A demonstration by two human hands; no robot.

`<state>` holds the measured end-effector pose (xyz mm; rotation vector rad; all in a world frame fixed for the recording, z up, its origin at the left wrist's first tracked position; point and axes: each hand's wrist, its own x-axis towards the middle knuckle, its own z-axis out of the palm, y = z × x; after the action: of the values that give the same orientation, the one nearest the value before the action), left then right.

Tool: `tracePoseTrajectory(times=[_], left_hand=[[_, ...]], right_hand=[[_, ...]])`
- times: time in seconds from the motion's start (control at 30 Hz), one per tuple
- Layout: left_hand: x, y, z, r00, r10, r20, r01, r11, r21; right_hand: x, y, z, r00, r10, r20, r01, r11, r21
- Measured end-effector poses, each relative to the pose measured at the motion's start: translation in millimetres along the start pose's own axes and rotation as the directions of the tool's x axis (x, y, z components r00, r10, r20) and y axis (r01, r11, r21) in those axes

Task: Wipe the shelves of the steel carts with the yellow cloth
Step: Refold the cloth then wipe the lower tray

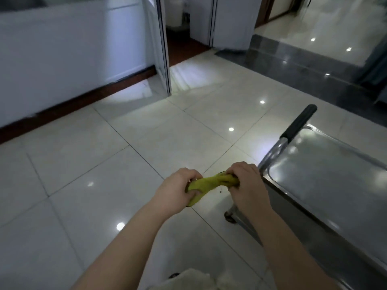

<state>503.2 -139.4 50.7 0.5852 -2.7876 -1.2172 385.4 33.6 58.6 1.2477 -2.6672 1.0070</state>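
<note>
Both hands, left [178, 190] and right [246, 181], are gripping the cloth [206, 184] with clenched fingers beside the cart [326, 185], seemingly wringing it over the floor [104, 174] before wiping.

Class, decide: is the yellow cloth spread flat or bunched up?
Bunched: the yellow cloth is twisted into a roll between left hand and right hand.

The yellow cloth [209, 184] is bunched into a short, twisted roll and held in the air between the left grip [178, 190] and the right grip [247, 185], each curled round one end. Just to its right stands the steel cart [278, 197]. Its top shelf [326, 189] is a shiny tray with a raised rim, with a black-sleeved handle [299, 123] at the far end and one caster [229, 217] showing below.
</note>
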Motion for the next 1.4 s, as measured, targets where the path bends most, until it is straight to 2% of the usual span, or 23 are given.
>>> tracePoseTrajectory(times=[0.1, 0.23, 0.37, 0.57, 0.67, 0.77, 0.97, 1.13, 1.23, 1.4], left_hand=[[29, -35, -31, 0.999, 0.040, 0.020, -0.039, 0.998, -0.050], [81, -54, -62, 0.983, 0.113, -0.146, -0.115, 0.993, 0.001], [152, -56, -91, 0.954, 0.178, -0.243, -0.173, 0.984, 0.044], [282, -52, -134, 0.918, 0.257, -0.302, -0.228, 0.965, 0.128], [352, -42, -157, 0.911, 0.265, -0.317, -0.223, 0.961, 0.163], [421, -36, -172, 0.917, 0.267, -0.296, -0.223, 0.959, 0.174], [554, -38, -163, 0.952, 0.251, -0.175, -0.222, 0.961, 0.166], [702, -24, -134, 0.958, 0.288, -0.006, -0.286, 0.953, 0.099], [805, 9, -111, 0.905, 0.397, 0.150, -0.408, 0.912, 0.045], [963, 96, -60, 0.744, 0.566, 0.357, -0.578, 0.812, -0.083]], right_hand=[[38, -12, 27, 0.998, 0.050, 0.028, -0.050, 0.999, 0.004], [93, -11, 46, 0.989, 0.032, 0.146, -0.032, 0.999, -0.003], [163, 4, 59, 0.972, 0.011, 0.234, -0.026, 0.998, 0.060], [299, 47, 75, 0.990, -0.077, 0.120, 0.063, 0.991, 0.119], [369, 72, 72, 0.982, -0.136, 0.133, 0.122, 0.986, 0.110], [432, 100, 68, 0.980, -0.188, 0.072, 0.184, 0.981, 0.054], [529, 168, 70, 0.987, -0.155, -0.035, 0.153, 0.986, -0.073], [602, 255, 64, 0.998, 0.006, -0.058, -0.012, 0.995, -0.102], [644, 320, 45, 0.972, 0.193, -0.132, -0.207, 0.973, -0.104], [702, 409, -15, 0.843, 0.450, -0.294, -0.489, 0.869, -0.075]])
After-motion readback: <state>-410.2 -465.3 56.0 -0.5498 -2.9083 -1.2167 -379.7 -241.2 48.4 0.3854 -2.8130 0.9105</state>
